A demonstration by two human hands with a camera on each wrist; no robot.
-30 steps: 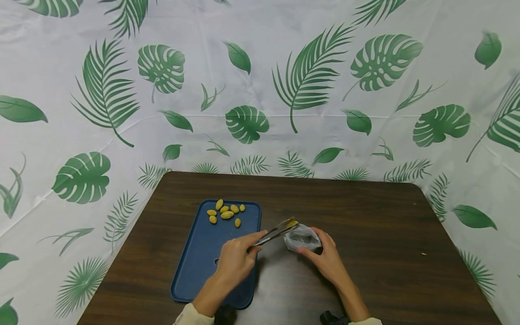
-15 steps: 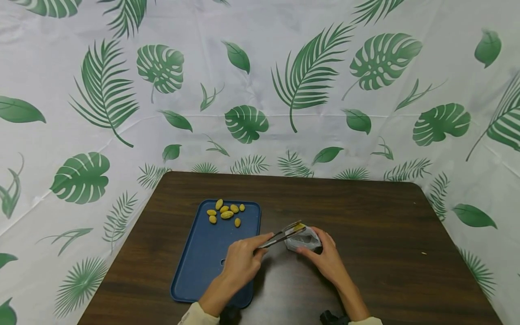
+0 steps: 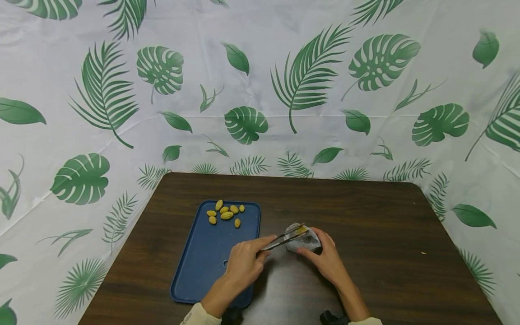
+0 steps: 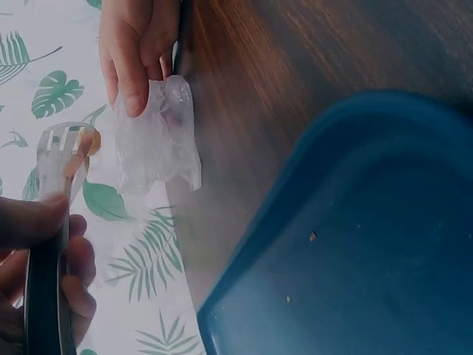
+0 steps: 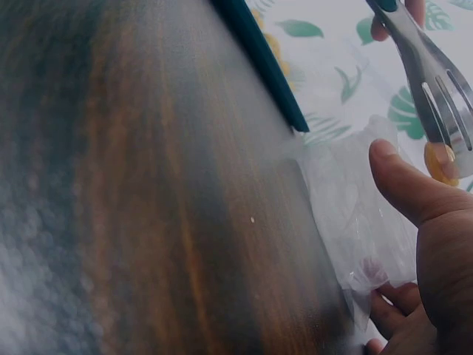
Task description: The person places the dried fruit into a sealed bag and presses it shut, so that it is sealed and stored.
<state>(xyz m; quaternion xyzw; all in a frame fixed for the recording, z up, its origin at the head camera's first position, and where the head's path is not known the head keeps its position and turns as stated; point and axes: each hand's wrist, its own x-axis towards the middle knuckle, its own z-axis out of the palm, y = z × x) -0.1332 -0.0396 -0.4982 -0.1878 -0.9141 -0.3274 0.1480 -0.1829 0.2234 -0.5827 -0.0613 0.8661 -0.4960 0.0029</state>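
My left hand [image 3: 245,262] grips slotted metal tongs [image 3: 277,243] that reach rightward over a clear plastic bag [image 3: 293,246]. Pinched in the tong tips is a yellow oval piece [image 5: 434,163], above the bag's opening in the head view. My right hand [image 3: 327,256] holds the bag upright at its right side, thumb in front and fingers behind. In the left wrist view the bag [image 4: 155,144] hangs crumpled below the right hand [image 4: 137,41]. Several more yellow oval pieces [image 3: 226,215] lie at the far end of a blue tray [image 3: 203,248].
The tray stands on the left of a dark wooden table [image 3: 365,216], partly under my left forearm. Small crumbs [image 4: 312,237] dot the tray, and a tiny pale scrap [image 3: 424,253] lies on the table at right. A leaf-print cloth [image 3: 260,90] hangs behind.
My left hand has shifted right, bringing the tongs and the yellow piece from the bag's left rim to over its opening. My right hand and the bag stay where they were.
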